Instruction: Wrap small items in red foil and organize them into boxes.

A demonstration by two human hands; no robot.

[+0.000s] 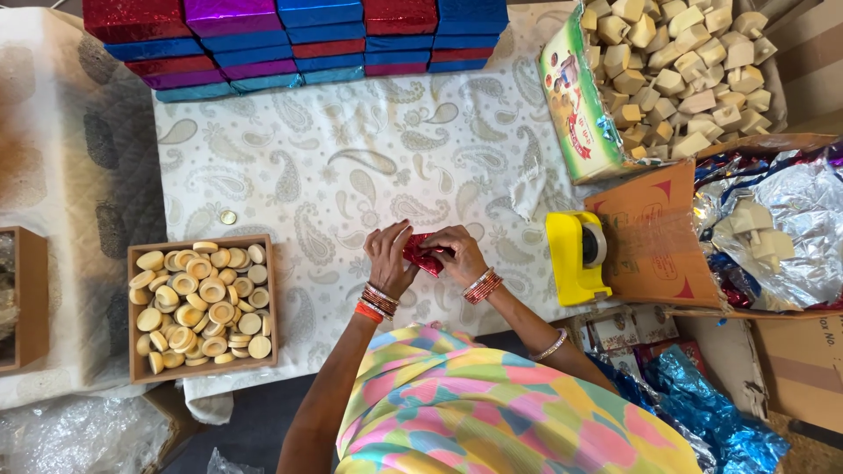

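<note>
My left hand [389, 258] and my right hand [457, 254] meet over a white paisley cloth [351, 167], both gripping a small block wrapped in shiny red foil [421, 254]. The fingers press the foil's folds from each side, and most of the block is hidden under them. Bangles ring both wrists. A yellow tape dispenser [575, 257] stands just right of my right hand.
A wooden tray [202, 306] of round pale discs sits at the left. Stacked foil-wrapped boxes [299, 39] in red, blue and purple line the far edge. A carton of pale wooden blocks [676, 61] and silver foil sheets [790, 219] lie right. A coin [228, 217] rests on the cloth.
</note>
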